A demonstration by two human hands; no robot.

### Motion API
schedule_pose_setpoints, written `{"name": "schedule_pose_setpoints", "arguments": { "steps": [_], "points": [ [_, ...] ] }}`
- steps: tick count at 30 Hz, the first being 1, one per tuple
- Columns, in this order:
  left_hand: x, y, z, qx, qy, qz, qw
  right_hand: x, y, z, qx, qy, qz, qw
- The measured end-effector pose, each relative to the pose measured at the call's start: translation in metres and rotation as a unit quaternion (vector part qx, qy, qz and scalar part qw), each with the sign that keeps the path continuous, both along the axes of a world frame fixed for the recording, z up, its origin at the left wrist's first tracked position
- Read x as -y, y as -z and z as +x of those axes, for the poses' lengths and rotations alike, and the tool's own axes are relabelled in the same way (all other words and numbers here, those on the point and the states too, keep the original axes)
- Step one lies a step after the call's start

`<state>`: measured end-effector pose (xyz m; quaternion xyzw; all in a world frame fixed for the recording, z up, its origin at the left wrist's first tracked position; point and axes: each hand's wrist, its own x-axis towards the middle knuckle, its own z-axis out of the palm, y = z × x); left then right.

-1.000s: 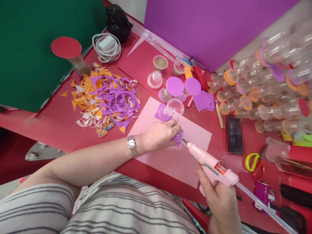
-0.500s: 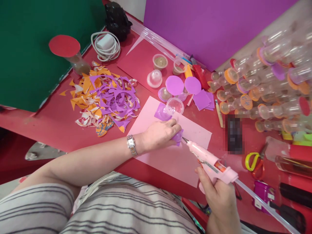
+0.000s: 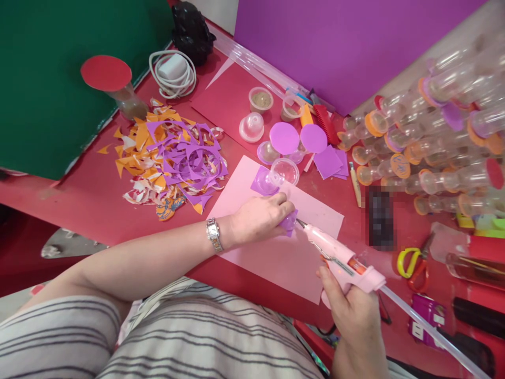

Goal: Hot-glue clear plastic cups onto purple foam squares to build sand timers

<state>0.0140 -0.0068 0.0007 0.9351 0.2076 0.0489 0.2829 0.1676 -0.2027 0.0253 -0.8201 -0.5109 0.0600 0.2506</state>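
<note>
Left hand (image 3: 260,218) clamped on purple card (image 3: 291,226), right hand (image 3: 357,318) wrapped round gun (image 3: 333,250). Nozzle (image 3: 301,223) just beside your left fingers (image 3: 286,208): steady both, mind skin.

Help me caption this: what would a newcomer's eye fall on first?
Probably the pink glue gun in the right hand, its nozzle pointing at the purple piece by the left hand. Next, likely the heap of purple and orange scraps on the left, and the stacked clear plastic containers at upper right, some edged with orange.
</note>
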Motion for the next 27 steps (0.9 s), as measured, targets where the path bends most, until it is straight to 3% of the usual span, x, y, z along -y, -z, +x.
{"name": "schedule_pose_setpoints", "arguments": {
  "steps": [8, 15, 27],
  "points": [
    [0.0, 0.001, 0.0, -0.004, -0.003, 0.0, 1.0, 0.007, -0.002, 0.01, -0.012, -0.045, -0.03, 0.998],
    [0.002, 0.0, 0.0, 0.016, -0.017, -0.009, 1.0, 0.013, -0.003, 0.01, -0.023, -0.037, -0.031, 0.999],
    [-0.001, -0.005, -0.001, 0.032, 0.047, -0.015, 0.998, 0.016, -0.008, 0.007, -0.033, -0.041, -0.038, 0.998]
  ]
}}
